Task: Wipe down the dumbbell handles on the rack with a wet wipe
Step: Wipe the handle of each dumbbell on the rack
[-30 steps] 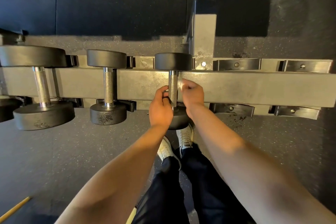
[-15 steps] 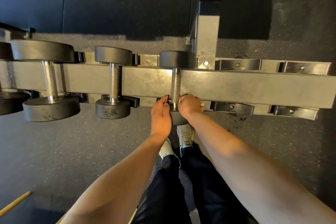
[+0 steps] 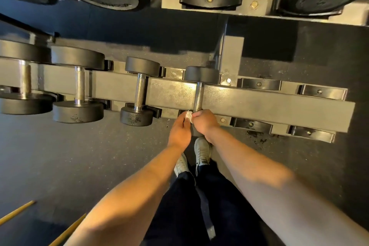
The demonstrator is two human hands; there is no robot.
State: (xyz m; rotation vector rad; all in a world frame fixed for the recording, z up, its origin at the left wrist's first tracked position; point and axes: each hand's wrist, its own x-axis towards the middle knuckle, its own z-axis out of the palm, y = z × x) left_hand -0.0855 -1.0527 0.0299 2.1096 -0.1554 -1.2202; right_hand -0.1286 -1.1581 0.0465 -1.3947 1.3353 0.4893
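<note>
Crumpled white wet wipe [image 3: 188, 116] sits just beside the near end of the rightmost knurled chrome dumbbell handle [image 3: 198, 97] on the grey steel rack [image 3: 279, 104]. Right hand [image 3: 204, 123] is curled around the wipe. Left hand [image 3: 179, 131] has fingertips meeting it; can't tell if that's a pinch or just a touch.

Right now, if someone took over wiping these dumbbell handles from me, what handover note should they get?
Right hand: curled round the wet wipe at the near end of the rightmost dumbbell handle.
Left hand: fingertips at the wipe; whether it pinches is unclear.
Done: the wipe is at this handle's near end; nothing shows which handles are already clean.
Left: finish this one, then probably the neighbouring handle to its left and the two beyond it on the rack.
</note>
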